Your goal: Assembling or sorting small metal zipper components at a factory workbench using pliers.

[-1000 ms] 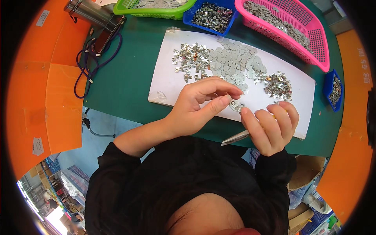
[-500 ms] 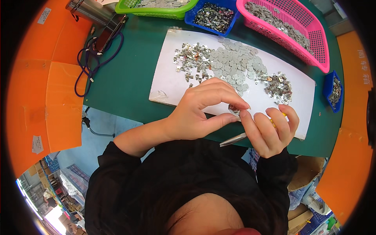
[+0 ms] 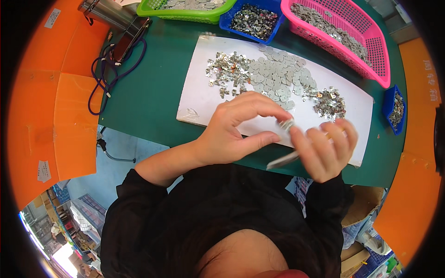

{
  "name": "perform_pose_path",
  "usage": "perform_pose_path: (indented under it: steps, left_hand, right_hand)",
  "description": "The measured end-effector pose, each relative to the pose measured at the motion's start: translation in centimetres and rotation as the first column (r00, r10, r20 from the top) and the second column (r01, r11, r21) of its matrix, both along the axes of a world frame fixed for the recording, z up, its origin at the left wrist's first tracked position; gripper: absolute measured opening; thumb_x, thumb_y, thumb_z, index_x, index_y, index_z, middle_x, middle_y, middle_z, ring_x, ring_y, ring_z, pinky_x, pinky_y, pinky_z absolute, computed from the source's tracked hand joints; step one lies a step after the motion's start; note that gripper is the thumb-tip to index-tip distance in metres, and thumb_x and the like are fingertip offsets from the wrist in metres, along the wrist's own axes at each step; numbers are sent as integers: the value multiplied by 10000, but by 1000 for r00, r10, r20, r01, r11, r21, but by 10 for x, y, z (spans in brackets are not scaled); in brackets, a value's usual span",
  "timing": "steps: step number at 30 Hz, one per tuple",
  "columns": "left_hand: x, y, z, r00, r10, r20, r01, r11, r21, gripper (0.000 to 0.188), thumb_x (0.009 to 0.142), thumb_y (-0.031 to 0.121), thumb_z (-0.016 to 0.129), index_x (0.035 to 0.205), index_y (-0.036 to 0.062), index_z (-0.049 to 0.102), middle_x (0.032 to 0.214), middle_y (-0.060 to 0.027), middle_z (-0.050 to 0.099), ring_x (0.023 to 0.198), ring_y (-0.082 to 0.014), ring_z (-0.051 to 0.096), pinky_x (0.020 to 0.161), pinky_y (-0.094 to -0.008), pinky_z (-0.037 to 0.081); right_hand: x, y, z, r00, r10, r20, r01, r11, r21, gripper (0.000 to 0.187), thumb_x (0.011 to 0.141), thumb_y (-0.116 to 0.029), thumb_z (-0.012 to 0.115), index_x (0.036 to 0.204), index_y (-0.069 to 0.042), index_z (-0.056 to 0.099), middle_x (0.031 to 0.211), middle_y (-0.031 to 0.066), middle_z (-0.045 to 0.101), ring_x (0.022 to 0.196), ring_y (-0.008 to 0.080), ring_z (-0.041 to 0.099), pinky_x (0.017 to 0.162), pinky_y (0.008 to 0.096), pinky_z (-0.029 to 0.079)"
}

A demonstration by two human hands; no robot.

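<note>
metal piece (image 3: 286, 124), its long axis blurred, is seen just under the index fingertip of the left hand (image 3: 234, 127), thumb parted, grip impossible to tell, and beside the right hand (image 3: 324, 148), by which a pointed metal tool (image 3: 283, 160) is clasped.

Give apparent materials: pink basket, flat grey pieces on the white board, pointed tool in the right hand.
Pink basket: likely plastic, slightly glossy; moulded-looking perforated walls.
Flat grey pieces: matte, possibly unpolished metal, judging by thin plate shapes; other sheet material possible.
Pointed tool: probably metal, smooth; silvery look, though motion-blurred.
</note>
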State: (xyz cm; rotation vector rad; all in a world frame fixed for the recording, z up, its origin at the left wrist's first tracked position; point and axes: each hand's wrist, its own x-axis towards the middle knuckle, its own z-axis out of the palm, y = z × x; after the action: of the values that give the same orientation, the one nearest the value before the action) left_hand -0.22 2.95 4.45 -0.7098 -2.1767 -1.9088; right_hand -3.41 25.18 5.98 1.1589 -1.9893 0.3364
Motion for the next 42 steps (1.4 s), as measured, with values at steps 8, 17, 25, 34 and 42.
perform_pose_path:
  steps: [8, 17, 25, 34, 42]
  left_hand:
    - [-12, -25, -15, 913, 282, 294, -333, 932, 141, 228, 931, 47, 631, 1155, 8, 651, 1077, -63, 681, 960, -131, 641, 811, -267, 490]
    - [-20, -29, -12, 897, 237, 372, -243, 970, -33, 171, 908, 60, 667, 1061, -7, 698, 979, -74, 695, 842, -122, 630, 771, -262, 496]
    - [-106, -14, 25, 995, 93, 46, -73, 941, -331, 157, 893, 81, 661, 1032, 27, 709, 938, -78, 694, 800, -173, 656, 734, -278, 514]
    - [-289, 88, 17, 999, -37, -21, 19, 823, -568, 222, 857, 145, 701, 1047, 31, 710, 946, -86, 726, 837, -201, 690, 757, -341, 539]
    - [-321, 124, -3, 974, -221, 40, 161, 566, -808, 279, 776, 142, 722, 1055, 159, 740, 985, -53, 730, 928, -260, 689, 788, -420, 540]
  right_hand:
    - [-99, 40, 5, 922, -181, 342, 291, 907, -305, 129, 827, -44, 765, 897, -9, 663, 792, 67, 610, 663, 182, 569, 608, 267, 441]
    - [-153, 87, -7, 791, -421, 443, 533, 831, -161, 183, 885, -155, 719, 954, 7, 672, 840, 110, 649, 756, 214, 633, 695, 309, 473]
    - [-168, 108, -17, 749, -443, 493, 594, 779, -202, 205, 874, -174, 725, 932, 12, 661, 826, 113, 635, 726, 223, 618, 674, 310, 469]
    - [-169, 102, -20, 787, -434, 438, 563, 797, -221, 166, 862, -121, 721, 948, 7, 659, 806, 105, 619, 720, 236, 589, 659, 337, 464]
    - [-167, 106, -21, 790, -446, 420, 566, 795, -220, 154, 832, -76, 735, 952, -10, 666, 792, 86, 603, 710, 224, 558, 638, 345, 440]
